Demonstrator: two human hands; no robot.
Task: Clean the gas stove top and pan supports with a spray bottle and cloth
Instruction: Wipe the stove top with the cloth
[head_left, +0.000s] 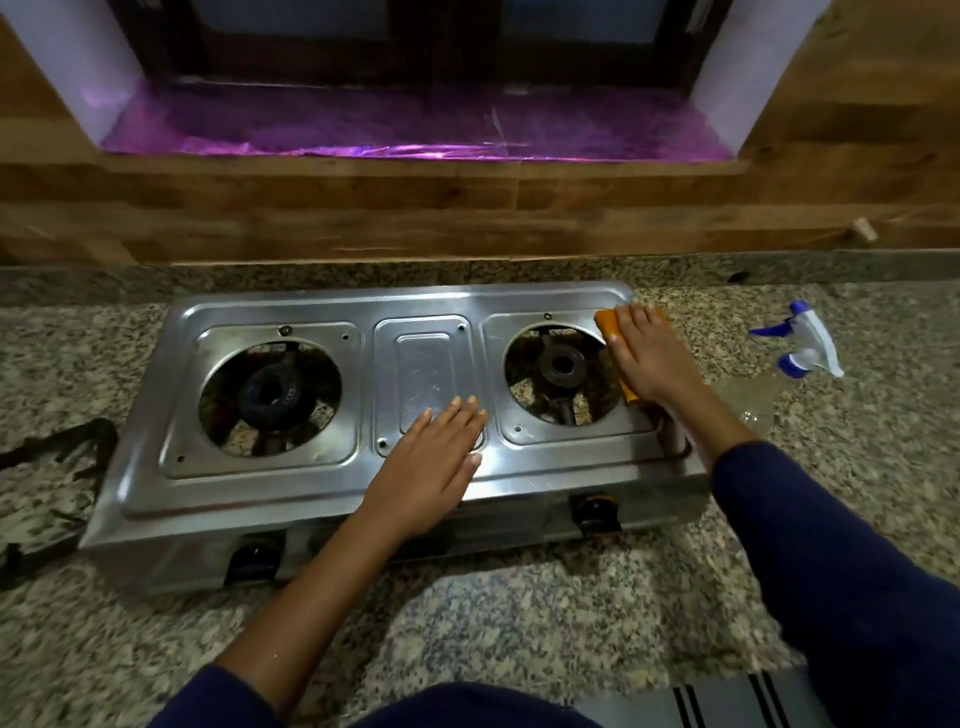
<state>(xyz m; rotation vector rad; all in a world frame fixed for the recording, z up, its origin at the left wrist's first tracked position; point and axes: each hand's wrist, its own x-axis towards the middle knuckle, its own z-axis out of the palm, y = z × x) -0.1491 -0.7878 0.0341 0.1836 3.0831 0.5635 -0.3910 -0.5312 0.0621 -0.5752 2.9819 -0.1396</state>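
My right hand (644, 358) flat, pressing cloth (609, 323) on stove (291, 488) far-right corner; left hand (431, 457) open, bracing middle.

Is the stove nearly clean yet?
Partly. The pan supports are off, lying left of the stove, and the spray bottle lies aside. The right hand presses the orange cloth on the far right corner; the left hand rests mid-stove. Supports probably still need wiping.

Glossy steel stove (311, 483), speckled granite counter (519, 613)

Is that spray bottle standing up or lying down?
Lying down: the spray bottle rests on its side on the counter, right of the stove.
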